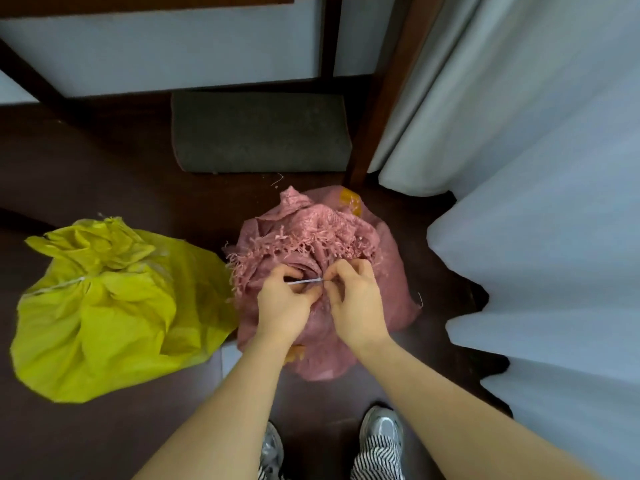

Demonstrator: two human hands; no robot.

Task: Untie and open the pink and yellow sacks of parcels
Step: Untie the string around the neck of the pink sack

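Pink sack (388, 271) neck in both hands' grip; yellow sack (114, 313) tied

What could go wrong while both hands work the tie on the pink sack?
The left hand and right hand pinch a thin white tie at the pink sack neck; pulled wrongly, the knot may tighten. The frayed fringe beside it could snag in the tie. The yellow sack remains tied, so half the job is undone.

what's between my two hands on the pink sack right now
In the head view, a thin white string runs taut between the left hand and the right hand, across the gathered neck of the pink sack.
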